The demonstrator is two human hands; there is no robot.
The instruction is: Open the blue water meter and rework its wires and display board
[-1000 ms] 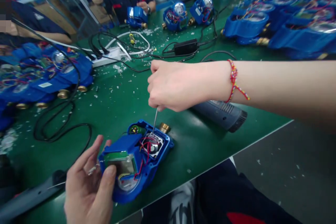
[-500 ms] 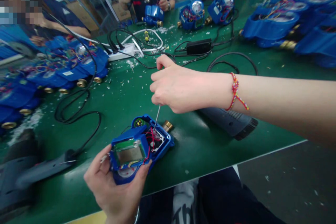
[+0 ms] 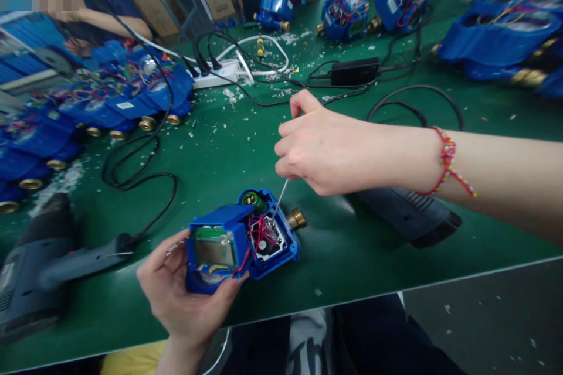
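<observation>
My left hand (image 3: 185, 299) grips the near end of an opened blue meter (image 3: 244, 240) that rests on the green table (image 3: 211, 158). The meter shows a small screen, red wires and a brass fitting on its far side. My right hand (image 3: 325, 146) is closed in a pinch around a thin metal tool (image 3: 279, 202). Its tip reaches down among the wires inside the meter. A braided bracelet (image 3: 446, 158) is on my right wrist.
A dark heat gun (image 3: 409, 214) lies under my right forearm, another (image 3: 48, 263) at the left. Black cables, a white power strip (image 3: 215, 75) and a black adapter (image 3: 354, 70) cross the table. Rows of blue meters (image 3: 101, 111) lie left and right. Other people work at the far edge.
The view has shifted, so everything sits further right. My left hand has closed round the meter's near end. My right hand keeps the tool in the wires.
</observation>
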